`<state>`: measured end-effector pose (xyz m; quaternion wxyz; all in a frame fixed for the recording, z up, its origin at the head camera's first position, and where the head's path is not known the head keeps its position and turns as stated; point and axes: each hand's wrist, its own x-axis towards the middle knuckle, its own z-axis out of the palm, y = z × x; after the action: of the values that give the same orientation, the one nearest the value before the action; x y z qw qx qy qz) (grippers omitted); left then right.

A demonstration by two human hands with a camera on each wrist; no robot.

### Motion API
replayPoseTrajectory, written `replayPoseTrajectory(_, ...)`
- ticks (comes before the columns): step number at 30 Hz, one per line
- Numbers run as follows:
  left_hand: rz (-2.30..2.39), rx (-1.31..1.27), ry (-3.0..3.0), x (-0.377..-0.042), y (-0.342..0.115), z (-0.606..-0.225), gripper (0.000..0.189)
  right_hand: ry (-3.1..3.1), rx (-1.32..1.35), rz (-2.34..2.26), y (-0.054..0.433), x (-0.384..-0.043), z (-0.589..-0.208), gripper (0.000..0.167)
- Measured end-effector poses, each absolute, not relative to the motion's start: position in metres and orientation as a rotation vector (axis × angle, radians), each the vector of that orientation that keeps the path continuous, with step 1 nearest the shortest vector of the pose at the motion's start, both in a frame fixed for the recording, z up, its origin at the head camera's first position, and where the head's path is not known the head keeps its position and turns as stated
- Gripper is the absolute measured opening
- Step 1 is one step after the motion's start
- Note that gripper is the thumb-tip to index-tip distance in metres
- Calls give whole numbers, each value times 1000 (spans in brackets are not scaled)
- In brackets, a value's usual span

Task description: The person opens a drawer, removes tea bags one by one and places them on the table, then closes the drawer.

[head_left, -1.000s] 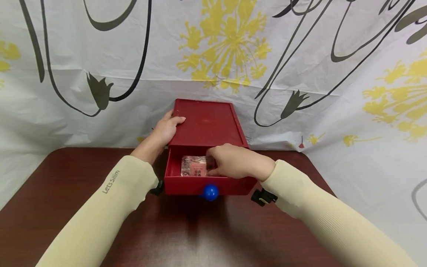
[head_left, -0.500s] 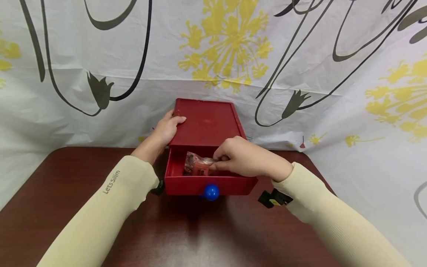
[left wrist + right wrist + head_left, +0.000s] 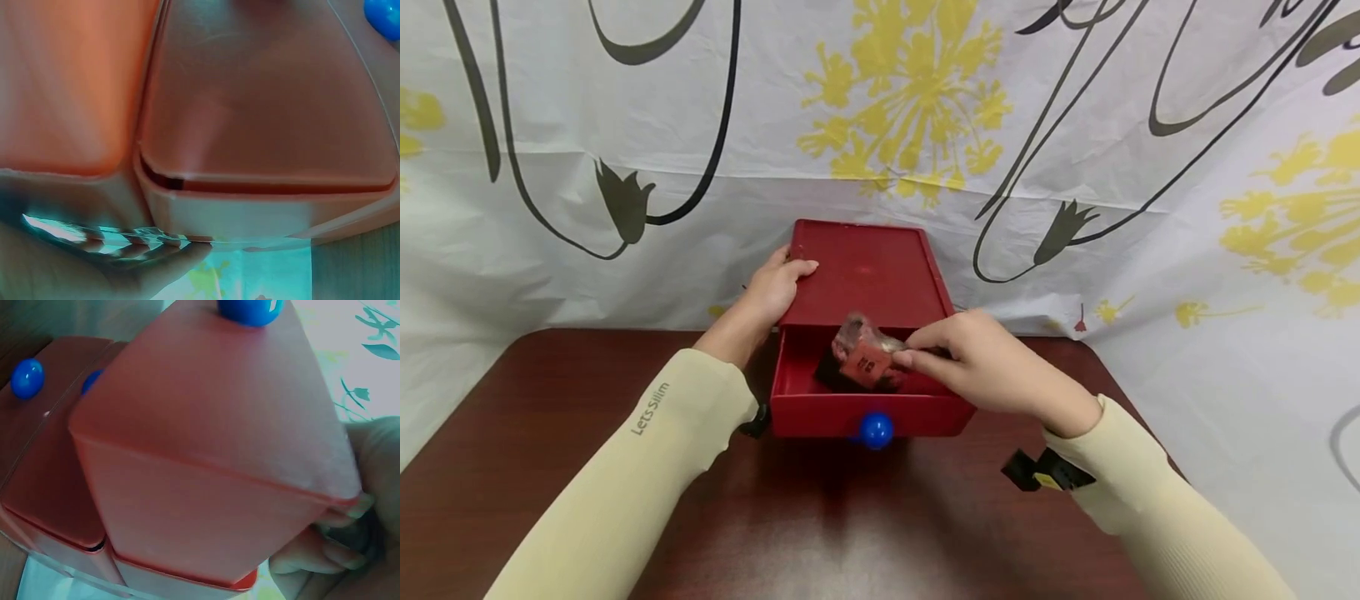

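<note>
A red drawer cabinet (image 3: 868, 279) stands at the back of the table, its upper drawer (image 3: 820, 415) pulled out. My left hand (image 3: 775, 287) rests on its left side, thumb over the top edge. In the left wrist view the fingers (image 3: 169, 269) lie along the cabinet's side. My right hand (image 3: 992, 358) pinches a small shiny sachet (image 3: 865, 358) with a red label by its right end. The sachet is tilted over the drawer's opening. In the right wrist view the drawer front (image 3: 212, 406) hides the sachet, and curled fingers (image 3: 340, 553) show beside the drawer's corner.
A blue ball knob (image 3: 876, 430) sticks out from the drawer front. More blue knobs (image 3: 27, 379) sit on lower drawers below. The dark wooden table (image 3: 880, 533) extends toward me. A white patterned cloth (image 3: 700, 125) hangs right behind the cabinet.
The sachet has been lifted from lying in the drawer and tilted. My right hand has moved right and come out of the drawer with it. My left hand has kept still.
</note>
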<state>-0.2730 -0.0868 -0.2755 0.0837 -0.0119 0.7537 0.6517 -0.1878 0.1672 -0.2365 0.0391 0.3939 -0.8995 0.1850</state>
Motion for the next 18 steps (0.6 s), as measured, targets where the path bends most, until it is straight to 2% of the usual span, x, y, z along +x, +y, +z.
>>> replayPoseTrajectory(6, 1932, -40, 2247, -272, -87, -276, 67, -2569, 968, 689, 179, -167, -243, 32)
replayPoseTrajectory(12, 1935, -22, 2238, -272, -85, -277, 66, -2392, 833, 884, 192, -143, -256, 18)
replayPoseTrajectory(18, 1948, -32, 2244, -273, -84, -277, 66, -2360, 759, 1007, 204, -132, -269, 18)
